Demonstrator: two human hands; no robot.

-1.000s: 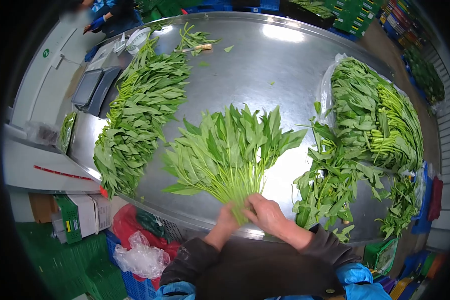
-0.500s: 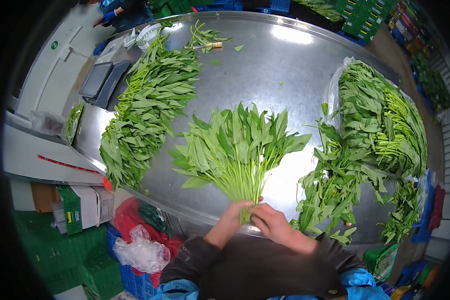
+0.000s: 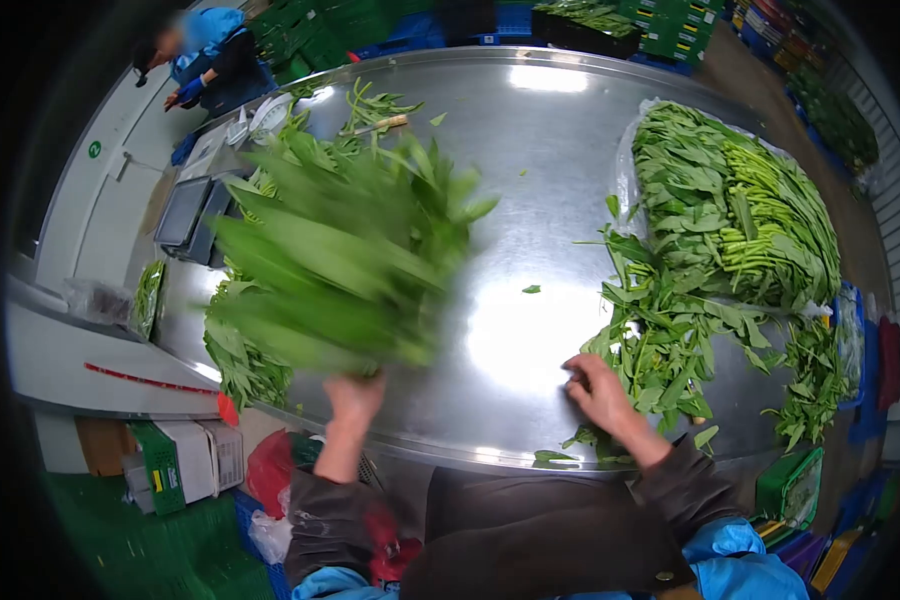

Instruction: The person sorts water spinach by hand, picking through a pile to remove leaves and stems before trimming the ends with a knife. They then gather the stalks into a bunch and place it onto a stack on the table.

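Note:
My left hand [image 3: 354,400] is closed round the stem end of a bunch of water spinach [image 3: 350,250], held over the left part of the metal table. The bunch's leaves fan out upward, smeared by motion, and hide much of the laid-out row of water spinach [image 3: 245,360] behind them. My right hand [image 3: 600,392] is apart from the bunch, its fingers loosely bent with a gap at the thumb and nothing visible in them. Just right of it lie loose water spinach stems and leaves [image 3: 670,340]. Beyond them sits a big pile of water spinach [image 3: 735,205] on clear plastic.
On the steel table [image 3: 530,110], a knife with a wooden handle [image 3: 392,121] lies by some trimmings [image 3: 375,103]. A scale [image 3: 192,220] stands at the left edge. Another person [image 3: 210,60] is at the far left. Green crates [image 3: 670,30] are stacked behind.
My left hand has carried the bunch left and lifted it over the laid-out row. My right hand has let go of the stems and moved right, beside the loose greens.

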